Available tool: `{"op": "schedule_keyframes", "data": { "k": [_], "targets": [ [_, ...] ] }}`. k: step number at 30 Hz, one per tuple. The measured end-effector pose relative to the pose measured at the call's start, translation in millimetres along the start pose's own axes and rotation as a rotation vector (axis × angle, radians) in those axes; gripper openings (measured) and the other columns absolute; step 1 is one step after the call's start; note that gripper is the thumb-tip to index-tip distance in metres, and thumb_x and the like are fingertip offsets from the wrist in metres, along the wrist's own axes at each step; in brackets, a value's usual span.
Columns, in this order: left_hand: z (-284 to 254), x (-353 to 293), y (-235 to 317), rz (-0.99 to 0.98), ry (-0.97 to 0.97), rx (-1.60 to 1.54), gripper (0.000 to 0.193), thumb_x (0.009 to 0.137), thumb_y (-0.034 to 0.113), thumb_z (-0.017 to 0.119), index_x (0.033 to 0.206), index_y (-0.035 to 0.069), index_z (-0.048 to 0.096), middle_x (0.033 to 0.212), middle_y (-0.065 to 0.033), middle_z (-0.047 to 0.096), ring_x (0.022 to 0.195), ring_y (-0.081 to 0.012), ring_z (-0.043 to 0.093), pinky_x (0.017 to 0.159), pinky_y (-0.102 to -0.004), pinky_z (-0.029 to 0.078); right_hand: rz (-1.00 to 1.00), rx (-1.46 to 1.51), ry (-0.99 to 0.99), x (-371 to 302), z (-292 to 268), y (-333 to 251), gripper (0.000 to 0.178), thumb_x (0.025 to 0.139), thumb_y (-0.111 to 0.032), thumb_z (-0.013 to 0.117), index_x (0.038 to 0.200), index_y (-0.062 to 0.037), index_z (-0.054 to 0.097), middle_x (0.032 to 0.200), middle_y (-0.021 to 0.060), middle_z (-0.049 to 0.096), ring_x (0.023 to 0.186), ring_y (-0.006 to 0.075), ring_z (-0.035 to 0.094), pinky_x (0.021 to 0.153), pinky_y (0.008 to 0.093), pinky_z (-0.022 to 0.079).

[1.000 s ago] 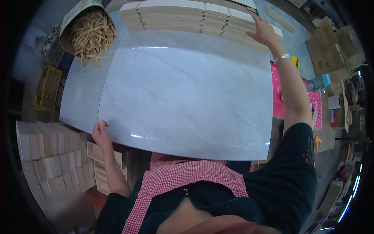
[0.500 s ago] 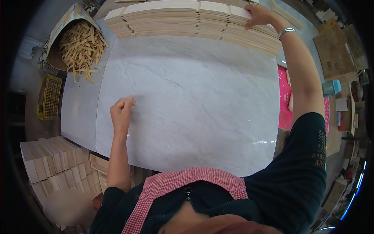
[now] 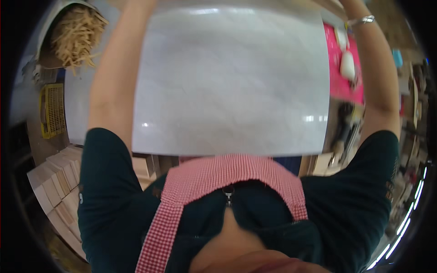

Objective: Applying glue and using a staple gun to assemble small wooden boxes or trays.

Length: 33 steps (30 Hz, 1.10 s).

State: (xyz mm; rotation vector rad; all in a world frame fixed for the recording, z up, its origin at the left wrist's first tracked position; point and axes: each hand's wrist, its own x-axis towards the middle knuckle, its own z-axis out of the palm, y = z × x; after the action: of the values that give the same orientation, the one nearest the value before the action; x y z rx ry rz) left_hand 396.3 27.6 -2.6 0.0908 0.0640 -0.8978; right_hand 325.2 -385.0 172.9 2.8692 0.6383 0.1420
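Both my arms stretch far forward over the pale marbled table [image 3: 232,86]. The left forearm [image 3: 114,68] leaves the picture at the top, left of the middle. A silver bracelet [image 3: 361,20] circles the right wrist, which runs out at the top right. Neither hand shows, so what they hold or touch is hidden. Between the arms, a blurred tan strip lies along the table's far edge at the top of the picture; I cannot make out what it is.
Thin wooden strips [image 3: 77,38] fill a tipped sack at the far left, above a yellow crate [image 3: 53,109]. Wooden blocks [image 3: 54,177] are stacked at the lower left. On the right, a white rounded object [image 3: 347,66] rests on a pink sheet [image 3: 334,59].
My left hand has gone from the table's left middle forward out of the picture. The right hand has also passed out at the top. The view has shifted, and the board stack has left it.
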Motion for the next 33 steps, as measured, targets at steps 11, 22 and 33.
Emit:
{"op": "schedule_keyframes", "data": {
  "k": [11, 22, 33],
  "targets": [
    [6.5, -171.7, -263.7, 0.693, 0.777, 0.432, 0.044, 0.095, 0.012, 0.069, 0.128, -0.009, 0.049, 0.122, -0.0174, 0.052, 0.109, -0.0265, 0.059, 0.1, -0.0435, 0.056, -0.022, 0.256, -0.024, -249.8, 82.8, -143.5, 0.048, 0.066, -0.032, 0.082, 0.102, -0.0076, 0.061, 0.095, 0.01, 0.069, 0.086, 0.0308, 0.067, 0.075, 0.042, 0.054],
    [-27.8, -244.2, -352.5, 0.639, 0.992, 0.352, 0.044, 0.095, 0.015, 0.07, 0.127, -0.009, 0.052, 0.119, -0.0197, 0.056, 0.113, -0.0281, 0.057, 0.105, -0.0421, 0.051, 0.094, 0.429, 0.121, -315.4, 181.0, -109.2, 0.061, 0.102, -0.043, 0.05, 0.139, 0.0055, 0.048, 0.146, 0.0233, 0.051, 0.134, 0.0382, 0.05, 0.11, 0.041, 0.041],
    [-37.5, -224.3, -339.7, 0.652, 0.987, 0.296, 0.038, 0.097, 0.018, 0.067, 0.123, -0.008, 0.057, 0.115, -0.0196, 0.063, 0.109, -0.0285, 0.061, 0.108, -0.0433, 0.048, 0.57, 0.473, 0.293, -304.5, 190.2, 15.0, 0.04, 0.09, -0.031, 0.065, 0.118, -0.0015, 0.065, 0.121, 0.0199, 0.066, 0.108, 0.0358, 0.063, 0.09, 0.0425, 0.051]
  ]
}}
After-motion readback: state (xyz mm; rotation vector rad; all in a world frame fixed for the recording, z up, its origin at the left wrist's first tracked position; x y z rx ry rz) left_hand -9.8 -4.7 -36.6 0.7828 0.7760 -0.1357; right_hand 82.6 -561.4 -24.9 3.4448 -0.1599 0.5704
